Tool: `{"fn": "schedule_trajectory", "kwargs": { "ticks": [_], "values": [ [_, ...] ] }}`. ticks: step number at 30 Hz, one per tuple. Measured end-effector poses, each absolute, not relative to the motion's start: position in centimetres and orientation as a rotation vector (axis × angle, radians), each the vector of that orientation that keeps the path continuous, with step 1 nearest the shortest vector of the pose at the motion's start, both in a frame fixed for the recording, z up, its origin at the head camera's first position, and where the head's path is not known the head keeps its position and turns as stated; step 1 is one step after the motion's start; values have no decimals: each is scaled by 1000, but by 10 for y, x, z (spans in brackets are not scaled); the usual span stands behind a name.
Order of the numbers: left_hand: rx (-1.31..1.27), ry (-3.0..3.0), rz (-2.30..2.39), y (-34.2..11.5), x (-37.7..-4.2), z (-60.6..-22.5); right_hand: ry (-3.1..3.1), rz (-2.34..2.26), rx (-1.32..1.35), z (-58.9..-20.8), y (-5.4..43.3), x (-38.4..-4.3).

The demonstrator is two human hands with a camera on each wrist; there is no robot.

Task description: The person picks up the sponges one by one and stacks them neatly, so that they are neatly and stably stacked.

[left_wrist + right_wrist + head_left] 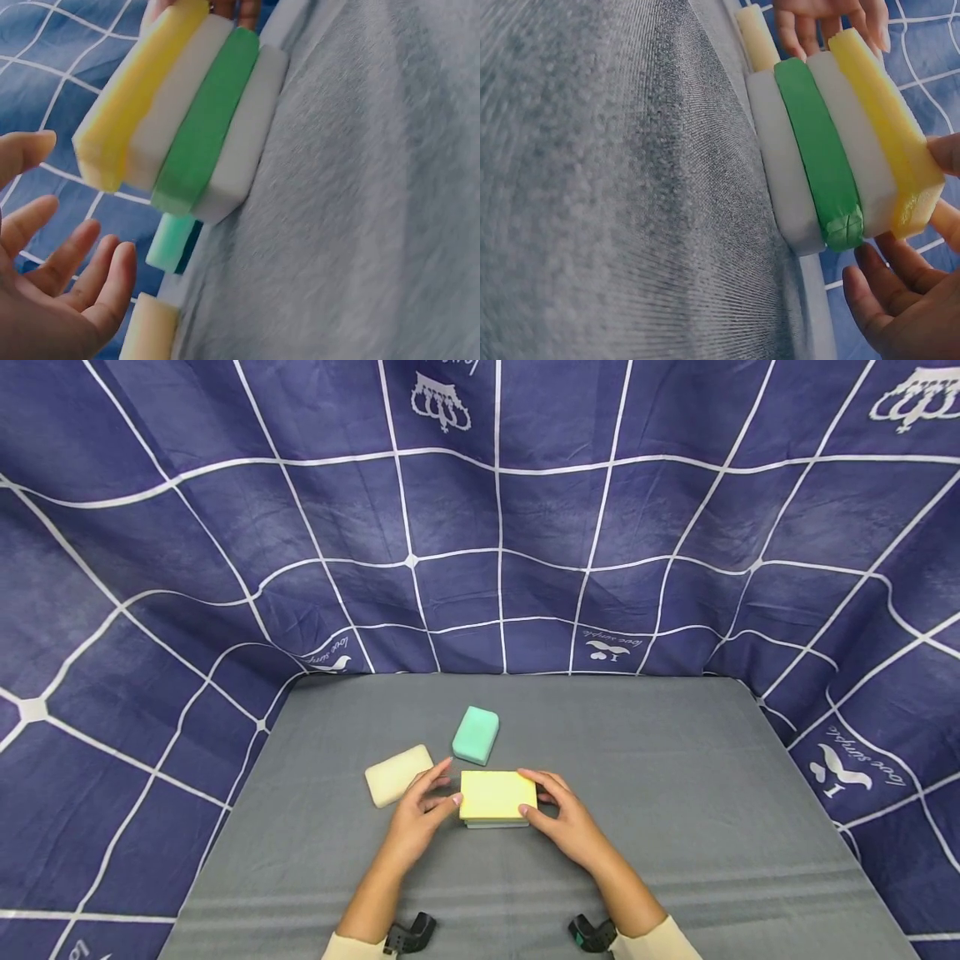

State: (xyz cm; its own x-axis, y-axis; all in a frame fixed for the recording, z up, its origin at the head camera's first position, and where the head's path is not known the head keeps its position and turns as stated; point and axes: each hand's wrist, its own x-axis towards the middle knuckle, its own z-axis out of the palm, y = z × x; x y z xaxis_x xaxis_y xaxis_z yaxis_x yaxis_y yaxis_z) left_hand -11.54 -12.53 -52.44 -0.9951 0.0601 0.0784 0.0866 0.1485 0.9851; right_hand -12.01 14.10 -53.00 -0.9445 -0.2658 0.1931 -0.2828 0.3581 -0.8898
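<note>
A stack stands on the grey cloth between the hands. Its top layer is a yellow sponge, above a white sponge-like block, a green block with a folded-looking end, and another white block at the bottom. My right hand holds the yellow sponge by its right end, thumb at the near corner and index finger at the far one. Left of the stack, my left hand has its fingers spread and relaxed; the left wrist view shows it apart from the blocks.
A cream sponge-like block lies just beyond the left hand. Farther back is a mint-green block. A grey cloth covers the table, and a blue curtain with white lines rises at the back and sides.
</note>
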Motion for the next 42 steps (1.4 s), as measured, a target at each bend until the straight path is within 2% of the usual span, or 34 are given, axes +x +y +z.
{"fn": "schedule_trajectory", "kwargs": {
  "ticks": [17,42],
  "values": [
    [270,-2371,-1866,-165,-120,-513,-2621,1675,540,-530,144,-121],
    [547,-2585,-1728,-214,-120,-524,-2673,1640,484,-528,145,-115]
  ]
}}
